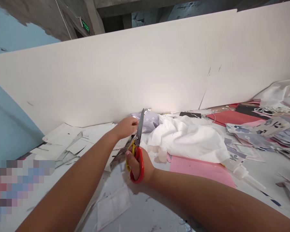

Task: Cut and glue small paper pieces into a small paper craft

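My right hand [145, 164] is closed round the handles of a pair of scissors [140, 125]; one handle is red and the other yellow. The blades are together and point up and away from me. My left hand [127, 127] reaches forward beside the blades, its fingers curled and partly hidden. Right in front of it lies a lavender flower-patterned fabric piece [149, 120], stuffed or bunched up. I cannot make out whether the fingers hold anything. A crumpled white cloth [188, 137] lies to the right of the blades.
White paper pieces [72, 141] pile up at the left. Pink paper [200, 169], a white-nozzled bottle [241, 172], red paper [234, 117] and patterned cut pieces [263, 132] lie to the right. A white board [135, 74] stands along the table's back. Near me lies a small white rectangle [114, 206].
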